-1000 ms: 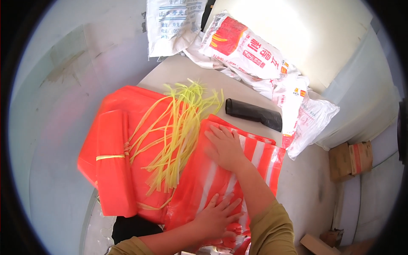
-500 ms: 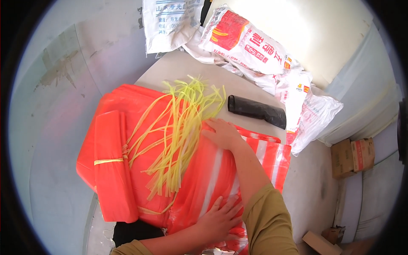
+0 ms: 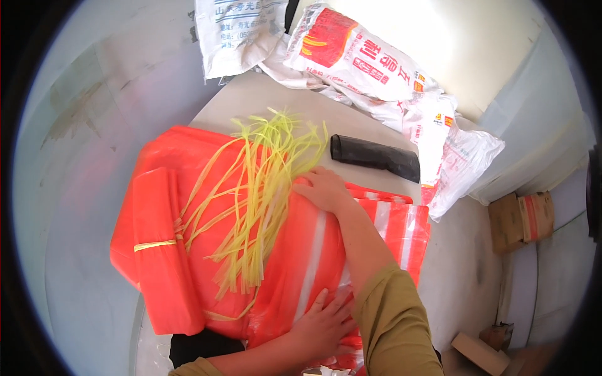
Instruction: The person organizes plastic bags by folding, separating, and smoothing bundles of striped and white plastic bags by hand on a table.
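A layered stack of red plastic bags with clear stripes (image 3: 311,263) lies in front of me. My left hand (image 3: 321,326) rests flat on its near part, fingers spread. At the stack's far edge my right hand (image 3: 323,189) lies on the plastic, fingers extended left beside a bunch of yellow plastic strips (image 3: 254,213). These strips are draped over a larger red plastic pile (image 3: 188,147). To the left, a folded red bundle (image 3: 164,282) is tied with a yellow strip (image 3: 155,245).
A black plastic roll (image 3: 375,158) lies on the grey table (image 3: 232,103) beyond my right hand. White printed sacks (image 3: 357,56) are heaped along the far edge. Cardboard boxes (image 3: 520,222) stand at the right, another box (image 3: 480,354) lower down. A pale wall (image 3: 94,207) stands left.
The whole view has shifted slightly. Both hands keep nearly the same places on the striped red plastic; nothing has been picked up or let go.
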{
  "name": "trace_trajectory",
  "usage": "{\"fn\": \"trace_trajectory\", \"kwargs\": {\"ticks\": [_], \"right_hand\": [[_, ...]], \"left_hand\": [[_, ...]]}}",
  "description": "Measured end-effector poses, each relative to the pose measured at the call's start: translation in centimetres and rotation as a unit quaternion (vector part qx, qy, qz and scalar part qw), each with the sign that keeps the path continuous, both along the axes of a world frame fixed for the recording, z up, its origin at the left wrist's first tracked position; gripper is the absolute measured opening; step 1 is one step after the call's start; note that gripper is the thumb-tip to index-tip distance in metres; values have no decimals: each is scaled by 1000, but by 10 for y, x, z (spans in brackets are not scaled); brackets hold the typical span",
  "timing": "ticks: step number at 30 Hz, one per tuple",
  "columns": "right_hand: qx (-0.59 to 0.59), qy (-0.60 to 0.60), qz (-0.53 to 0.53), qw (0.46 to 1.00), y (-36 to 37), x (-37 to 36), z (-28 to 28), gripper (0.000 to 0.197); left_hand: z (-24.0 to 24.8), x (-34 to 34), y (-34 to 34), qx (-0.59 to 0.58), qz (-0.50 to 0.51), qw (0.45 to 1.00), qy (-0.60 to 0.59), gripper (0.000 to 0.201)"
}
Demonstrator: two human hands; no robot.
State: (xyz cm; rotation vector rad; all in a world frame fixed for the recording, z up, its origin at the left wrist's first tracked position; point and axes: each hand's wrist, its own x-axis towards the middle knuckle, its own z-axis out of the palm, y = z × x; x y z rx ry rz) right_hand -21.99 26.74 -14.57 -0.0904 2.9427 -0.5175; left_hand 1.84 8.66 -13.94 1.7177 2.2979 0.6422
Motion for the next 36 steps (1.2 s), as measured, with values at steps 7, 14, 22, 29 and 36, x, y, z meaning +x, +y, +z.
{"fn": "trace_trajectory", "kwargs": {"ticks": [7,14,22,29,36], "right_hand": [[-116,93,-61,987,3,5,-5,53],[-35,386,93,917,12,68,43,45],[213,214,-87,949,89,185,41,61],[-120,159,-184,963,159,177,-8,61],[-219,169,-201,940,179,156,-23,52]], "left_hand": [[2,-1,0,2,9,1000,6,66],[0,3,0,-7,4,1000,4,78],[17,-3,1,-68,-7,998,-4,81],[11,2,3,-73,7,997,-1,84],[17,2,5,-87,14,996,-27,81]]}}
